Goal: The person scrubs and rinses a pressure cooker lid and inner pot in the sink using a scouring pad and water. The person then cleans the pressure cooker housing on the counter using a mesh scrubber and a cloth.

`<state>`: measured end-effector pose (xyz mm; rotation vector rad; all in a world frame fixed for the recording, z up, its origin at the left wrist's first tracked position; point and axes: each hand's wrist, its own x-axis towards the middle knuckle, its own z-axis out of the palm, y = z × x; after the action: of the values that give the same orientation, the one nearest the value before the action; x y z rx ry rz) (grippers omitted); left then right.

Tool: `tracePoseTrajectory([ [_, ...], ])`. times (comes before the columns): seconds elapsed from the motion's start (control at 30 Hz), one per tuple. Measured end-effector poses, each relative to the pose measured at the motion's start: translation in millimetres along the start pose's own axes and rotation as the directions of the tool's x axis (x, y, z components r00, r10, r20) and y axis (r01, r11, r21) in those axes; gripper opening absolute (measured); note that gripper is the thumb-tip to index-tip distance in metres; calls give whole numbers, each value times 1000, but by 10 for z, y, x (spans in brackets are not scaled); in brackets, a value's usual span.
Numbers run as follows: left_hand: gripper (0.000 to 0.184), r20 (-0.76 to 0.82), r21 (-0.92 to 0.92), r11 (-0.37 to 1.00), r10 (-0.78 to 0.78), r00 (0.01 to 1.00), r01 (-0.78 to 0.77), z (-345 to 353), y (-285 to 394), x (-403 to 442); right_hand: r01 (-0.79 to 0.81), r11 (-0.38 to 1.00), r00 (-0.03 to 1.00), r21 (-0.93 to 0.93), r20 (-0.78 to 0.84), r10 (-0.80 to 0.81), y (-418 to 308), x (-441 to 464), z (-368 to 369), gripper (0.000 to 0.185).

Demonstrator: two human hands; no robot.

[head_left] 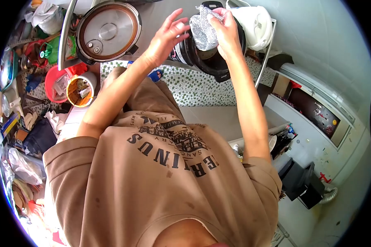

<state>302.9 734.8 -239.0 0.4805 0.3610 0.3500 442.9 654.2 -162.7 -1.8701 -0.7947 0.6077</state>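
Two hands — cloth in right.

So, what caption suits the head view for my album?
Right hand holding a grey cloth over an open black pot, left hand raised nearby.

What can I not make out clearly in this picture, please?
In the head view:
Pressure cooker interior: partly hidden by the grey cloth and right hand.
Brown T-shirt: some lettering is lost in folds.
White appliance: its markings are too small to read.
Dark object beyond the metal lid: cut off by the top edge.
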Motion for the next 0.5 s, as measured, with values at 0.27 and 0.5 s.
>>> tracePoseTrajectory([
  [0.27, 40, -53, 308, 945, 133, 990, -111, -95, 81, 300, -194, 935, 976, 297, -32, 213, -117, -499, 27, 54],
  [0.5, 33, 394, 889, -16, 532, 750, -457, -242, -43, 872, 129, 767, 950, -628, -142, -277, 822, -1385, -348, 36],
])
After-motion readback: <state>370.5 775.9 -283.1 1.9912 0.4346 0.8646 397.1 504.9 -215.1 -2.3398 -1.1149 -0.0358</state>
